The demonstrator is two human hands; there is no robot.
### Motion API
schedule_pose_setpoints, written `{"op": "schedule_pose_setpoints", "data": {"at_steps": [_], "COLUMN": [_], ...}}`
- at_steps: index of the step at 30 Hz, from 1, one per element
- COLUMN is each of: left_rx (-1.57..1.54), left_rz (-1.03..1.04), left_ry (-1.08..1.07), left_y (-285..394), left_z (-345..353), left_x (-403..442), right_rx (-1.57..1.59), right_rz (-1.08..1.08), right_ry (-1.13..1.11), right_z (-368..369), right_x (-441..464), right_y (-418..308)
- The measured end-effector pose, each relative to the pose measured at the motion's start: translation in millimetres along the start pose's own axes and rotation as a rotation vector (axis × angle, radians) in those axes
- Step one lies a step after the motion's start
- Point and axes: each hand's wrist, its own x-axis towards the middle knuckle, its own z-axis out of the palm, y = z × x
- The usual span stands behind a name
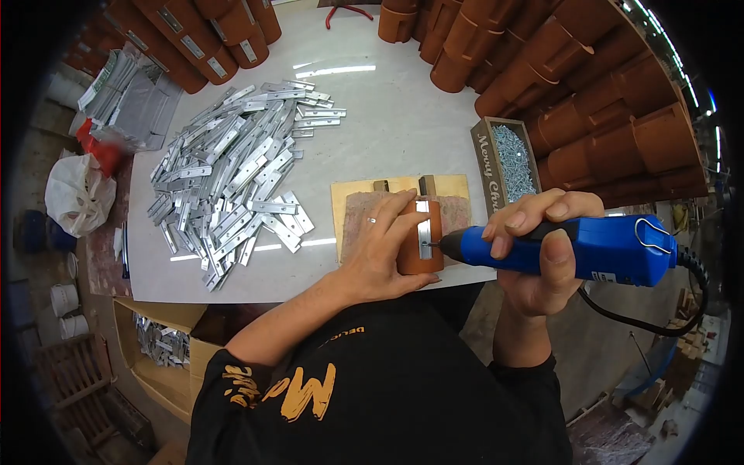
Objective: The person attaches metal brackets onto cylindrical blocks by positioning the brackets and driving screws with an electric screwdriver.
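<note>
- Head view: loose metal strips (240, 167) heaped on the table (387, 108).
- Left hand (380, 242), fingers spread, gripping the clay tube (421, 264) over a pad (457, 211).
- Metal plate (424, 221) along the tube.
- Screw box (490, 163) beyond.
- Right hand (542, 240) wrapped around the blue driver (612, 246), tip at the plate.

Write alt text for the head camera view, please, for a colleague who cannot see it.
A person's right hand holds a blue corded power driver, its tip at a metal strip on a brown cylinder that the left hand steadies. A heap of metal strips lies on the white table, with a box of screws at the right.
</note>
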Motion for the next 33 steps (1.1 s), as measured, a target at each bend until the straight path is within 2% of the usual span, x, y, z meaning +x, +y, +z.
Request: {"op": "schedule_pose_setpoints", "data": {"at_steps": [19, 24, 28, 30, 33], "left_rx": [0.030, -0.038, 0.129, 0.143, 0.163], "left_rz": [0.029, -0.053, 0.000, 0.044, 0.058], "left_ry": [0.012, -0.021, 0.016, 0.058, 0.081], "left_y": [2, 9, 23, 20, 12], "left_z": [-2, 1, -7, -5, 3], "left_x": [2, 1, 4, 8, 8], "right_rx": [-0.095, -0.189, 0.029, -0.171, -0.154], "right_rz": [-0.028, 0.013, 0.173, 0.090, 0.076], "right_ry": [-0.078, -0.117, 0.115, -0.021, -0.039], "right_z": [5, -1, 13, 5, 2], "right_x": [1, -6, -6, -2, -4], "right_y": [1, 0, -6, -3, -2]}}
